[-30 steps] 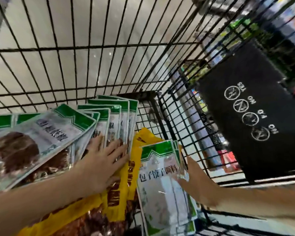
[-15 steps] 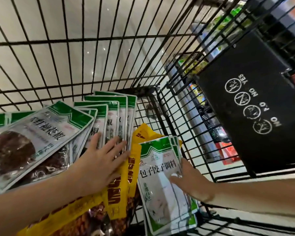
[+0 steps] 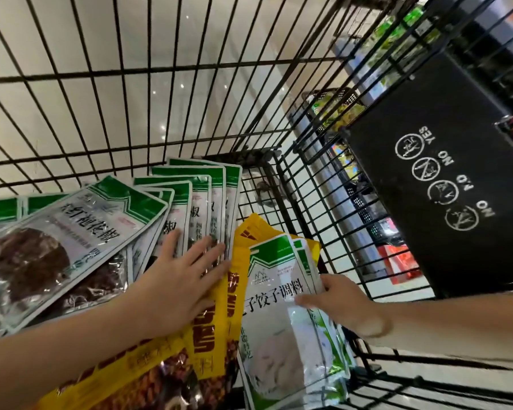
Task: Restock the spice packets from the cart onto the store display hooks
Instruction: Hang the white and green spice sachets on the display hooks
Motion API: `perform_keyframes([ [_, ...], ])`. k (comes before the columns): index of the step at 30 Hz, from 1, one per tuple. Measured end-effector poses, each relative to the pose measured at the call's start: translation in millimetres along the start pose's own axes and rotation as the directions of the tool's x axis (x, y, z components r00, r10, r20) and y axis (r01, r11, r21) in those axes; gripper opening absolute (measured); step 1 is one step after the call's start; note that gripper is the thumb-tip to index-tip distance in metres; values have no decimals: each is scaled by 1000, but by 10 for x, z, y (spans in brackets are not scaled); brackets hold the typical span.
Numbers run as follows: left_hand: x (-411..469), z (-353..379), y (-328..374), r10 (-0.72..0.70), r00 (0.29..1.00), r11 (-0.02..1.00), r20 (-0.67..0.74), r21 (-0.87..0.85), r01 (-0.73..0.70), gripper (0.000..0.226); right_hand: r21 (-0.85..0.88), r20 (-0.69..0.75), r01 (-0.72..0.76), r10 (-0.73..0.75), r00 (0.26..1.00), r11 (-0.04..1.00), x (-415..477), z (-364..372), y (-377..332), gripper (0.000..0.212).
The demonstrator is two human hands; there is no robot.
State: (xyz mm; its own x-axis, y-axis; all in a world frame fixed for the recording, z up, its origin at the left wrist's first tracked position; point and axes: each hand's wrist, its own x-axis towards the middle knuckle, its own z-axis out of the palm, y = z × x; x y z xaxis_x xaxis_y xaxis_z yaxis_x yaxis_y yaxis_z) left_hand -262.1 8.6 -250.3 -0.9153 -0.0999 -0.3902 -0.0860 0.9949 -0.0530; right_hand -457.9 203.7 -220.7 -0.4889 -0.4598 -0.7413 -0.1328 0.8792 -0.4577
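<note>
white-green packets (image 3: 282, 306) sit lower centre of frame, in the cart (image 3: 308, 220). my right hand (image 3: 341, 306) pinches their right edge, thumb on front. left hand (image 3: 178, 288) lies flat, fingers straight, on the fanned packs (image 3: 190, 208) left of centre. step: pickup. next, prob lift the stack clear of the cart & find the hooks, not in view.

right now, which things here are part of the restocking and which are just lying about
Job: dark spice packets, yellow packets, white packets held by the right hand, left hand resting on the pile, cart.
Just there: black sign panel, crate beyond the cart, floor.
</note>
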Motion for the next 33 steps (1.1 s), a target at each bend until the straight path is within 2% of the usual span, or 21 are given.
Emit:
perform_keyframes([
  [3, -22, -77, -11, -28, 999, 999, 29, -37, 29, 64, 57, 87, 8, -13, 996, 998, -56, -93, -72, 30],
  [5, -8, -30, 17, -5, 999, 1000, -35, 15, 5, 67, 13, 126, 16, -17, 992, 1000, -108, -149, -155, 30],
  [6, -10, -52, 36, -14, 1000, 999, 4, 32, 13, 69, -11, 116, 29, -28, 993, 1000, -133, -177, -197, 31],
  [8, 4, -123, 42, -21, 999, 999, 41, 31, 20, 70, -68, 67, 70, -66, 996, 995, -173, -248, -312, 29],
  [11, -2, -210, 34, -19, 995, 1000, 97, 20, 17, 69, -113, -31, 132, -136, 990, 985, -240, -384, -551, 13],
  [14, -18, -325, 34, 9, 991, 1000, 136, 5, -10, 71, -200, -165, 211, -245, 955, 957, -302, -543, -717, 19],
  [16, -40, -482, 14, -7, 982, 998, 188, -58, 18, 73, -154, -227, 259, -289, 930, 954, -398, -634, -833, 19],
  [18, -74, -731, 23, -68, 970, 957, 235, -260, 130, 73, -105, -254, 311, -328, 910, 945, -510, -719, -936, 20],
  [19, -99, -877, 35, -100, 965, 873, 243, -443, 202, 67, -89, -273, 344, -355, 894, 935, -567, -758, -977, 22],
  [21, -172, -1164, 80, -182, 945, 529, 271, -783, 326, 41, -52, -304, 422, -416, 857, 905, -741, -826, -1065, 21],
  [23, -272, -1350, 87, -260, 922, 230, 286, -909, 347, 21, 81, -301, 511, -468, 831, 856, -931, -886, -1164, 3],
  [24, -339, -1446, 91, -280, 912, 77, 298, -941, 331, 22, 170, -277, 535, -480, 832, 828, -1034, -904, -1234, 11],
  [25, -422, -1515, 92, -296, 916, -28, 270, -961, 274, 37, 230, -258, 563, -508, 822, 794, -1141, -913, -1311, 18],
  [27, -582, -1671, 119, -375, 898, -160, 232, -970, 184, 59, 210, -246, 608, -561, 791, 765, -1344, -904, -1468, 17],
  [28, -703, -1781, 140, -428, 876, -209, 223, -967, 145, 54, 209, -237, 630, -586, 775, 748, -1450, -881, -1544, 12],
  [30, -942, -1913, 129, -541, 826, -228, 160, -973, 40, 31, 242, -237, 658, -614, 753, 713, -1648, -824, -1687, 7],
  [33, -1324, -1973, 82, -670, 741, -169, 56, -982, -78, 60, 337, -242, 682, -640, 729, 649, -1995, -653, -1890, 9],
])
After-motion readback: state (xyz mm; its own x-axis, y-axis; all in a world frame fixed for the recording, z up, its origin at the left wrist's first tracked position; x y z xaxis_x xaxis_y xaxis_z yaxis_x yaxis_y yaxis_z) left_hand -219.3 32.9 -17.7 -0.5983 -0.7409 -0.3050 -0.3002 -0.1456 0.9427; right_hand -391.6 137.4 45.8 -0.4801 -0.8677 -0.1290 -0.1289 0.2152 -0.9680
